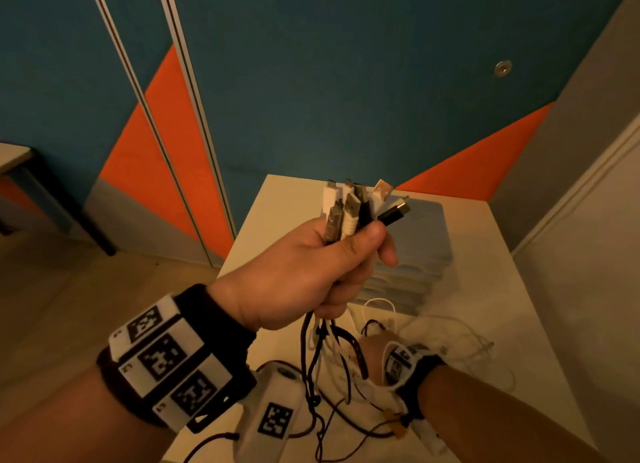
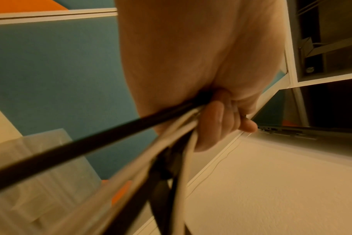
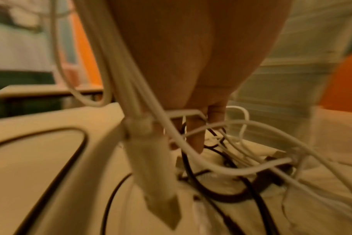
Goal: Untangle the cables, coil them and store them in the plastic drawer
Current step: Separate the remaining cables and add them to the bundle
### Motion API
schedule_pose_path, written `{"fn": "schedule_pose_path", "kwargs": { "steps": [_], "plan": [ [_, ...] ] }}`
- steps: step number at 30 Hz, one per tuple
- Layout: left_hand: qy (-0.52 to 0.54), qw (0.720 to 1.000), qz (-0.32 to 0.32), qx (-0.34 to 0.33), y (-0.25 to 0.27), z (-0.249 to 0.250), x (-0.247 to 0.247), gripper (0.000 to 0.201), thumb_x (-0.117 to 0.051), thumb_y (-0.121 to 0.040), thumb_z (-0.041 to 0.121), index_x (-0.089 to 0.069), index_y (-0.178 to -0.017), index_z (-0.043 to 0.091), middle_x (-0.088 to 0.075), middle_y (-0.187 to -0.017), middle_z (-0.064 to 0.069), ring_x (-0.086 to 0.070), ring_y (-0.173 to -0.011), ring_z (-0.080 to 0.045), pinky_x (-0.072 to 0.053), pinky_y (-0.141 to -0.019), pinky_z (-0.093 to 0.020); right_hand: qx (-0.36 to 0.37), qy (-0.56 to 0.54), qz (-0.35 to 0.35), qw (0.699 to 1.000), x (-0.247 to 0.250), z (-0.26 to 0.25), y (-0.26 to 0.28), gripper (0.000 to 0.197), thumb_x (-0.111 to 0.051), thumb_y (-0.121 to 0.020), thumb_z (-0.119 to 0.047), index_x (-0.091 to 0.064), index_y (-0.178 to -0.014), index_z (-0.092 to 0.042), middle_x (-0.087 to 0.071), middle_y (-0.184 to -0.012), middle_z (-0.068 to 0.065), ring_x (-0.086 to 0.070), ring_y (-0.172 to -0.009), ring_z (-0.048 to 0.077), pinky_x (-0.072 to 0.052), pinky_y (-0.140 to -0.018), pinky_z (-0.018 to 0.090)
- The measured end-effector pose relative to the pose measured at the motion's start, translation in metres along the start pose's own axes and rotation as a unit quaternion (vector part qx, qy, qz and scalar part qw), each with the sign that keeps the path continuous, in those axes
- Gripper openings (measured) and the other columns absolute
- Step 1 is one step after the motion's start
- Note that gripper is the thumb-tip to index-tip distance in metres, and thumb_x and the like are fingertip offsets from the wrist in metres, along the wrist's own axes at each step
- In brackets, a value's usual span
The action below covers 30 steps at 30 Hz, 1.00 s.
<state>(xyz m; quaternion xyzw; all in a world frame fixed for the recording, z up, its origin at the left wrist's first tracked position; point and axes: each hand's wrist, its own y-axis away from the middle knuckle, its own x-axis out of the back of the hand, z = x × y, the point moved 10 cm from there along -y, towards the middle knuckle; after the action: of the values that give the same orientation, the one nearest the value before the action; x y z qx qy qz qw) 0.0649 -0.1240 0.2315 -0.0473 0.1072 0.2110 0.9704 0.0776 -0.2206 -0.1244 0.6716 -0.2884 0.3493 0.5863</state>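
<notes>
My left hand (image 1: 311, 268) is raised above the white table (image 1: 491, 300) and grips a bundle of cable ends (image 1: 356, 209), black and white, with their USB plugs fanned out above the fist. In the left wrist view its fingers (image 2: 213, 127) curl round the cables (image 2: 115, 132). The strands hang down into a tangle (image 1: 332, 386) on the table. My right hand (image 1: 375, 353) is low in that tangle; its straight fingers (image 3: 197, 136) poke down between white and black loops (image 3: 241, 168). Behind stands the translucent plastic drawer unit (image 1: 419, 251).
The table's left edge (image 1: 242, 241) drops to the floor. A blue and orange wall (image 1: 311, 81) stands behind, a pale wall (image 1: 588, 254) to the right. Another table (image 1: 14, 157) is at the far left. A dark laptop (image 2: 287, 131) shows in the left wrist view.
</notes>
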Motion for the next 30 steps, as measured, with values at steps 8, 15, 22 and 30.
{"fn": "schedule_pose_path", "kwargs": {
  "steps": [8, 15, 22, 30],
  "plan": [
    [0.068, 0.997, -0.015, -0.019, -0.012, 0.016, -0.008, 0.029, -0.050, -0.084, 0.051, -0.065, -0.079, 0.027, -0.028, -0.060, 0.008, -0.017, -0.046, -0.007, -0.019, -0.042, -0.017, -0.082, -0.278, 0.242, 0.926, 0.109, 0.069, 0.063, 0.019, -0.062, -0.088, -0.025, -0.061, -0.106, -0.018, -0.066, -0.102, 0.000, -0.060, -0.093, 0.019, -0.048, -0.078, 0.030],
    [0.046, 0.999, -0.005, -0.023, -0.018, 0.022, -0.010, 0.032, -0.047, -0.087, 0.052, -0.066, -0.077, 0.028, -0.029, -0.059, 0.008, -0.017, -0.045, -0.007, -0.019, -0.042, -0.018, -0.176, -0.335, 0.255, 0.890, 0.053, 0.111, 0.118, 0.008, -0.052, -0.093, -0.023, -0.056, -0.089, -0.017, -0.063, -0.088, 0.005, -0.058, -0.083, 0.022, -0.044, -0.073, 0.033],
    [0.015, 1.000, 0.014, -0.012, -0.023, 0.014, -0.012, 0.034, -0.040, -0.092, 0.044, -0.065, -0.076, 0.027, -0.022, -0.062, 0.003, -0.014, -0.047, -0.012, -0.018, -0.042, -0.021, -0.146, -0.187, 0.033, 0.971, -0.044, 0.066, 0.125, 0.019, -0.043, -0.090, -0.038, -0.057, -0.097, -0.028, -0.062, -0.103, -0.001, -0.058, -0.097, 0.020, -0.044, -0.081, 0.031],
    [-0.030, 0.999, 0.032, -0.018, -0.027, 0.013, -0.010, 0.033, -0.042, -0.092, 0.043, -0.066, -0.077, 0.027, -0.025, -0.061, 0.004, -0.017, -0.047, -0.011, -0.020, -0.042, -0.022, -0.021, -0.204, 0.240, 0.949, 0.011, 0.027, 0.157, 0.034, -0.032, -0.078, -0.053, -0.053, -0.081, -0.027, -0.042, -0.071, -0.016, -0.044, -0.076, 0.008, -0.033, -0.068, 0.021]
  ]
}}
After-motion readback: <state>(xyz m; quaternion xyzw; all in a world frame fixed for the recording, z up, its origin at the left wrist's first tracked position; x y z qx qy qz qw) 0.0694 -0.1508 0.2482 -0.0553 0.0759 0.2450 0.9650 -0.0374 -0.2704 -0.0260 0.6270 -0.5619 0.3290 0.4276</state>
